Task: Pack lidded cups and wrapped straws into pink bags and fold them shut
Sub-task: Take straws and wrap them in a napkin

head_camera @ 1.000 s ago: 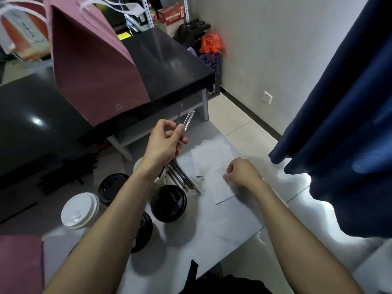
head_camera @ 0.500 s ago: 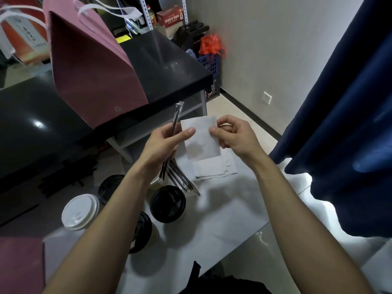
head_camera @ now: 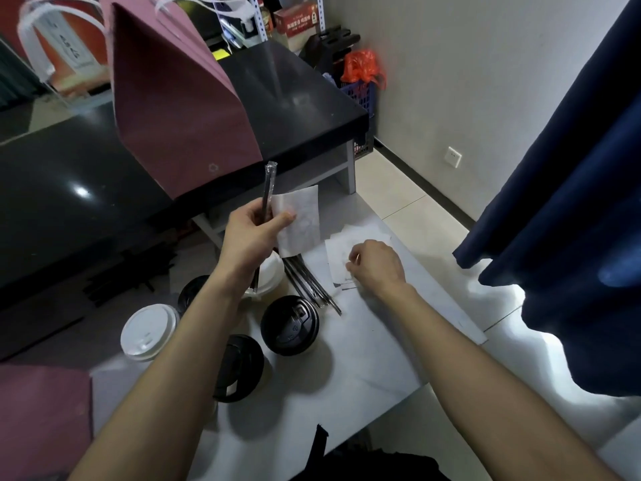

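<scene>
Fingers of left hand (head_camera: 250, 234) pinch wrapped straw (head_camera: 268, 189) and napkin (head_camera: 301, 220).

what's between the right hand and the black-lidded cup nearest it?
In the head view, a loose bunch of wrapped straws lies on the white table, slanting between the right hand and the black-lidded cup. Otherwise that stretch is bare tabletop.

A white counter (head_camera: 364, 362) carries lidded cups, black (head_camera: 289, 324) and white (head_camera: 149, 333), a bundle of straws (head_camera: 312, 288) and a stack of napkins (head_camera: 350, 243). Behind it, a black counter (head_camera: 69, 175) bears a pink bag (head_camera: 180, 109).
</scene>
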Demonstrator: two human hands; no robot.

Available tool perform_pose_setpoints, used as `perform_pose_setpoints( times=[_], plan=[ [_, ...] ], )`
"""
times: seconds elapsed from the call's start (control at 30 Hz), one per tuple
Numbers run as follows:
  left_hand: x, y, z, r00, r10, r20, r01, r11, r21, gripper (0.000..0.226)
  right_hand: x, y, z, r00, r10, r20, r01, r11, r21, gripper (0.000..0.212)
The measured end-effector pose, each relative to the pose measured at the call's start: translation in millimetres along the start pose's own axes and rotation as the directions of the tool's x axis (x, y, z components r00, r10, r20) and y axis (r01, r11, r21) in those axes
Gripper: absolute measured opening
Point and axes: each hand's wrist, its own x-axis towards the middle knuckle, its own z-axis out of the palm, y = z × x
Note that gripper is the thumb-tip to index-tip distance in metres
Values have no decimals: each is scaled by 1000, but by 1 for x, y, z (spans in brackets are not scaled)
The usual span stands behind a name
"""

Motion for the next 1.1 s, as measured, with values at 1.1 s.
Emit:
perform_pose_setpoints(
  times=[1.1],
  plan=[
    [-17,-10,-51,962,-237,-136,158,887,-433,30,-37,-120,-90,876,-293,-383,439,813,383,22]
  ],
)
